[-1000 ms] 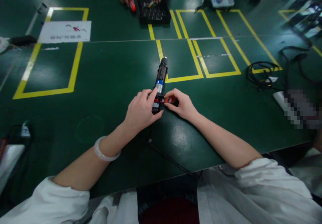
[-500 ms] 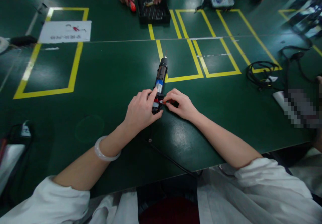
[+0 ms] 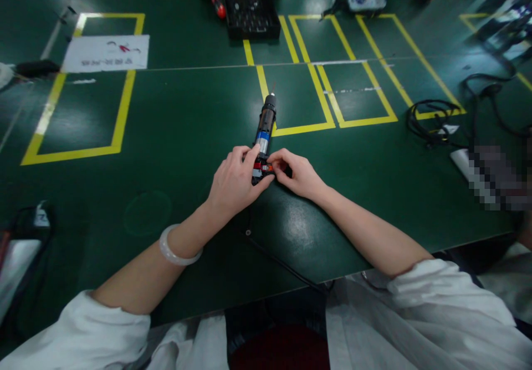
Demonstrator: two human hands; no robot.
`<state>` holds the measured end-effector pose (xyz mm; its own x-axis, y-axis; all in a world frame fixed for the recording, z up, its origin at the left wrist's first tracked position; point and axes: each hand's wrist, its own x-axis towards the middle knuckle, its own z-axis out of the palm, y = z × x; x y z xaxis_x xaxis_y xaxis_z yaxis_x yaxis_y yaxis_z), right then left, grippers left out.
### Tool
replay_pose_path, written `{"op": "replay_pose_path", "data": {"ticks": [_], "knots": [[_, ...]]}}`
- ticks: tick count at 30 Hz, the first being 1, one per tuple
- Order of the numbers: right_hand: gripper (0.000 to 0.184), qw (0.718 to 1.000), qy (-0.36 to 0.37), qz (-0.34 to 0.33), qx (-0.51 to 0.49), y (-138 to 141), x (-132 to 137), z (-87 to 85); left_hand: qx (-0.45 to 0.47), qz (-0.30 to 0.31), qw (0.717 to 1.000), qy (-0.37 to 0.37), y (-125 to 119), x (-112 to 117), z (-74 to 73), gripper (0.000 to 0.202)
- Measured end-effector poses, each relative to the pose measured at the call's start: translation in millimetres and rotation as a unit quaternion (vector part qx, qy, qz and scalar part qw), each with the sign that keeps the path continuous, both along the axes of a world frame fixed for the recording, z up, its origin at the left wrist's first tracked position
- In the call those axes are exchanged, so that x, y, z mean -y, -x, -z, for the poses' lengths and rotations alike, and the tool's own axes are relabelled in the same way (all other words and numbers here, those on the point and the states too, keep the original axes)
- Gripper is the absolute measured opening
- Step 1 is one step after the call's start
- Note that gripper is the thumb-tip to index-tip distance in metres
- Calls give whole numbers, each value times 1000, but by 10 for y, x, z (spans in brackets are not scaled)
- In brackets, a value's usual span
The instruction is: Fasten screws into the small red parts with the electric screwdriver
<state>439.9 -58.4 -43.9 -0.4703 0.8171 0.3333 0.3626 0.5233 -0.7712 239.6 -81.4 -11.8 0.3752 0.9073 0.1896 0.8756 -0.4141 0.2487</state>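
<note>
A partly open electric screwdriver (image 3: pixel 266 122) lies on the green table with its thin bit pointing away from me. Its dark barrel, a silver and blue motor section and red and grey inner parts show. My left hand (image 3: pixel 233 181) is closed round its near end, thumb and fingers on either side, hiding part of the housing. From the right, my right hand (image 3: pixel 297 175) pinches at a small orange-red part (image 3: pixel 268 168) at the screwdriver's right edge. The fingertips hide some of that part. A black cord (image 3: pixel 282 262) runs below my hands to the table's front edge.
Across the table, another person's hands are over a black tray (image 3: pixel 253 31) of small parts, with a red-handled tool (image 3: pixel 218 8) beside it. Yellow tape (image 3: pixel 305 130) marks rectangles. A coiled black cable (image 3: pixel 432 121) lies right; a white sign (image 3: pixel 106 53) lies left.
My right fingers have shifted slightly, and the small orange-red part now sits against the screwdriver's inner parts. The co-worker's hand has let go of the red-handled tool.
</note>
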Motion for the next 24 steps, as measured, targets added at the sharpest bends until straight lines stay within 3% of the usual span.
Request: {"op": "replay_pose_path", "data": {"ticks": [8,15,19,24], "knots": [[28,1000,-2,-20,-1,1,12,17,-36,-37,999,-13,-21,-52,2,65],[31,999,22,-26,-20,-21,4,12,-102,-38,994,-16,71,-114,-95,66],[28,999,25,-31,-26,-38,1,2,-133,-75,988,-23,294,-261,-119,66],[26,999,33,-32,-20,-48,3,-14,-143,-149,978,5,803,-495,-182,64]]}}
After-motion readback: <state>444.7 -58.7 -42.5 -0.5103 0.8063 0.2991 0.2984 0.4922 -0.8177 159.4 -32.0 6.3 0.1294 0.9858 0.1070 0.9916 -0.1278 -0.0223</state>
